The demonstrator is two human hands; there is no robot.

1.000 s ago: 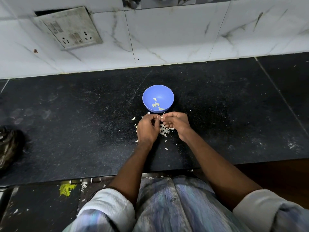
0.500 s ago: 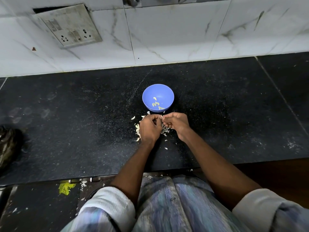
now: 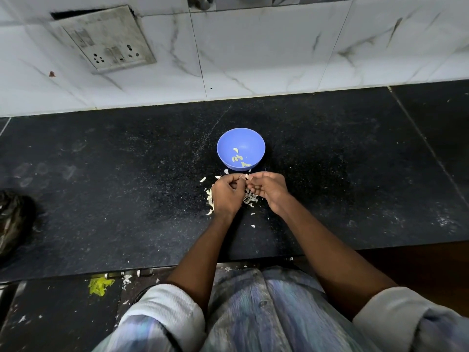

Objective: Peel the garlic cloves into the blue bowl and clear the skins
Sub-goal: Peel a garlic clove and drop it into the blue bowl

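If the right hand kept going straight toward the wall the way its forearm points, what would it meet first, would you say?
Probably the blue bowl, whose near rim lies just beyond the right hand and the garlic clove it pinches with the left hand. Height is unclear, so it might pass above the rim.

The bowl point(image 3: 241, 148) is plain blue, and the garlic cloves point(image 3: 238, 158) in it are pale yellow-green. The skins point(image 3: 250, 198) at its 6 o'clock are off-white. The tabletop point(image 3: 127, 186) is black with fine white speckles. At 12 o'clock, the wall tiles point(image 3: 253, 52) are white with grey veins. The sleeves point(image 3: 167, 316) are white.
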